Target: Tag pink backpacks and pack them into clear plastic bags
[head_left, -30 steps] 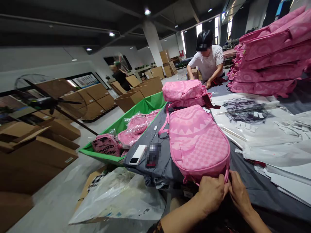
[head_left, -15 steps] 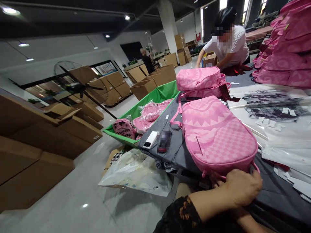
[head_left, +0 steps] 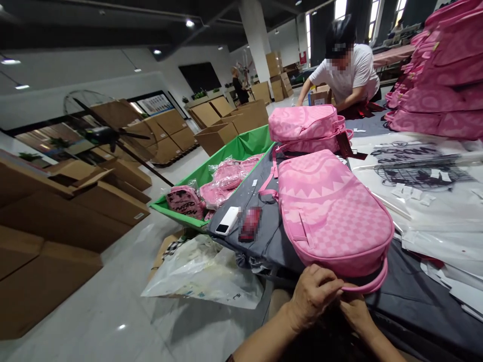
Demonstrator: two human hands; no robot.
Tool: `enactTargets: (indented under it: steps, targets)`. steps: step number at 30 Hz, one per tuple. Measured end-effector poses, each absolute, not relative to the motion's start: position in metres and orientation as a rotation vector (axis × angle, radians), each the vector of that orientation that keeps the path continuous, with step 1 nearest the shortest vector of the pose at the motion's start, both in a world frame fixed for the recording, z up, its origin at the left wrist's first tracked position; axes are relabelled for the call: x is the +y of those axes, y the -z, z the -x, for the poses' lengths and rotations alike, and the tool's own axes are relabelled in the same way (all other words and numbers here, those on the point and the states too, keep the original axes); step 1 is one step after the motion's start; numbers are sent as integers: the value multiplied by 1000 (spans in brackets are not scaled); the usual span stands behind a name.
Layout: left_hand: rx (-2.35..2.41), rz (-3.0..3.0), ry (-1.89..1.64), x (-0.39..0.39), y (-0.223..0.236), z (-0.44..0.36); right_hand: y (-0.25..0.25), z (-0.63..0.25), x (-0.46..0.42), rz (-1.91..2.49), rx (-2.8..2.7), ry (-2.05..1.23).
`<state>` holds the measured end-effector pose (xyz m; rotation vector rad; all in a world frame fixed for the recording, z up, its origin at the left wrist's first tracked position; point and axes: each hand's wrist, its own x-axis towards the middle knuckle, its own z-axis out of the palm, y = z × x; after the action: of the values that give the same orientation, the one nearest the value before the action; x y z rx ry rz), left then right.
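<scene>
A pink patterned backpack (head_left: pixel 335 211) lies on the grey-covered table, its rounded end towards me. From that end a pink strap (head_left: pixel 373 285) curves out in a loop. My left hand (head_left: pixel 313 294) is closed at the strap's left end, thumb and fingers pinched together. Just right of it and lower, my right hand (head_left: pixel 354 309) is closed at the same spot, its fingertips partly hidden under the strap. Beyond the backpack lie more pink backpacks (head_left: pixel 304 123), one on another, with a dark red tag hanging at their right side.
A white device (head_left: pixel 227 221) and a blurred red item (head_left: pixel 250 223) lie left of the backpack. Green-lined bin (head_left: pixel 181 218) holds bagged pink bags. Clear plastic bags (head_left: pixel 411 176) spread to the right, near a backpack stack (head_left: pixel 445 75). A co-worker (head_left: pixel 349 70) leans over the far side.
My left hand has moved left along the near end of the backpack, away from the strap's right side. My right hand now shows beside it. The view has shifted slightly.
</scene>
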<state>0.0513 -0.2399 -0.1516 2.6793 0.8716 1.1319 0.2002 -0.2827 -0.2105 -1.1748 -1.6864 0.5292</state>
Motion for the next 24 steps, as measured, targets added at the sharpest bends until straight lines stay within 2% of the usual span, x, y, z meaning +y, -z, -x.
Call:
enactTargets:
  steps: [3, 6, 8, 11, 17, 24]
  targets:
    - [757, -2553, -1255, -232, 153, -43, 201, -212, -306, 1072, -1910, -447]
    - [812, -2432, -1438, -236, 164, -42, 185, -222, -320, 920, -2090, 38]
    - [893, -2390, -1489, -242, 173, -44, 171, -223, -312, 1015, -2106, 306]
    - [987, -2473, -1514, -244, 181, -47, 155, -219, -284, 1209, -2042, 525]
    - [1066, -2803, -1352, -236, 181, -51, 159, -228, -268, 1032, -2048, 527]
    - [1029, -2798, -1325, -238, 178, -56, 149, -219, -273, 1087, -2070, 565]
